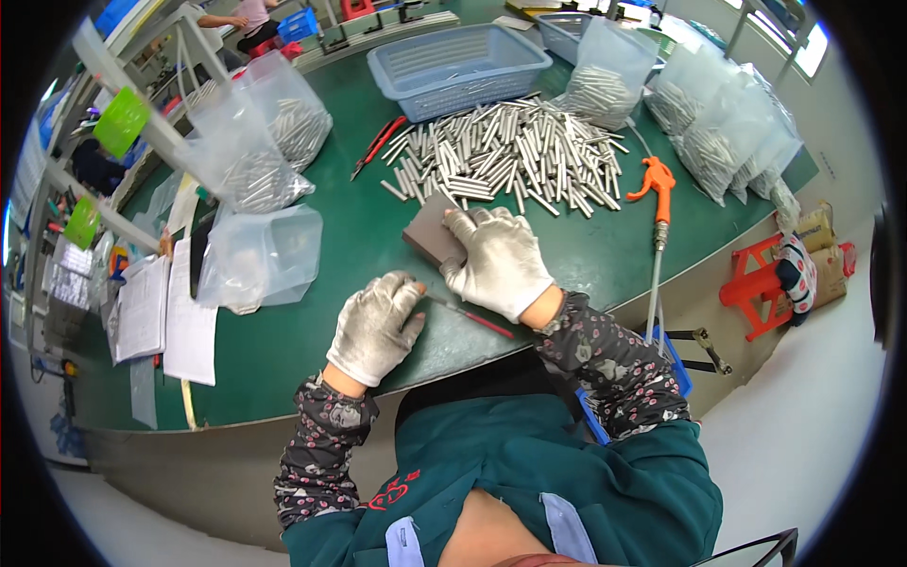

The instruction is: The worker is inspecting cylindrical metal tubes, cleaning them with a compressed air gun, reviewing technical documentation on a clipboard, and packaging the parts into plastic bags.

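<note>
Both my hands wear pale gloves that leave some fingertips bare. A flat grey-brown block (434,230), perhaps a sanding sponge, lies under the fingers of my right hand (501,263), which is closed on its right side. Nearer and to the left, my left hand (376,328) is curled with its palm down; whatever is beneath its fingers is hidden. A slim tool with a red handle (487,323) rests on the green table (453,350), its thin end close to my left fingertips. Just beyond the block spreads a heap of short silvery metal rods (515,156).
A blue plastic basket (460,71) stands behind the heap. Red-handled pliers (378,145) lie left of it, an orange air gun (657,184) right. Bags of rods (250,175) line both sides; papers (151,307) lie left. A red stool (756,283) stands right.
</note>
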Motion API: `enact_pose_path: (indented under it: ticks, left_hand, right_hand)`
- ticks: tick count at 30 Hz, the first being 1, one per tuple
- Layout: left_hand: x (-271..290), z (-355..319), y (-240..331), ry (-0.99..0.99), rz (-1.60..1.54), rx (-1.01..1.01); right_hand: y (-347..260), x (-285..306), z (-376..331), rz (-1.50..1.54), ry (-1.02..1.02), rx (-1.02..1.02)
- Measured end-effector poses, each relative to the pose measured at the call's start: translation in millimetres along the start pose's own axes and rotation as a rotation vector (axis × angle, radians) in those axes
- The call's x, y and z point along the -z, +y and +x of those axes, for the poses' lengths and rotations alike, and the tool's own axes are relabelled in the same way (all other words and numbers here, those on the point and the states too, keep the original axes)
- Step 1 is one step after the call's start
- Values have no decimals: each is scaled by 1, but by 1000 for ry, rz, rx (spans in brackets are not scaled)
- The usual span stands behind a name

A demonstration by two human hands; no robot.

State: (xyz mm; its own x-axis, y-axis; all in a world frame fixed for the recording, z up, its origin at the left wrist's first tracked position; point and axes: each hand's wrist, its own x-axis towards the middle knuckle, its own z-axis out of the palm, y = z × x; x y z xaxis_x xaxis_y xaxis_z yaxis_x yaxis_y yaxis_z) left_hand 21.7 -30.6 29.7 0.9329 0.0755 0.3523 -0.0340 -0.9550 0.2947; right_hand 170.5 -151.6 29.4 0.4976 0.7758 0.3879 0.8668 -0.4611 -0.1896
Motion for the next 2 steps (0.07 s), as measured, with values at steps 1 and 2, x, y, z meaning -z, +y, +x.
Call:
enact_pose_path:
  ticks: [1,2]
  left_hand:
    - [-4,0,-4,-46,42,-54]
    - [-5,4,-2,-155,49,-28]
  right_hand:
    - [10,7,3,72,50,-63]
    - [26,15,5,140,103,-127]
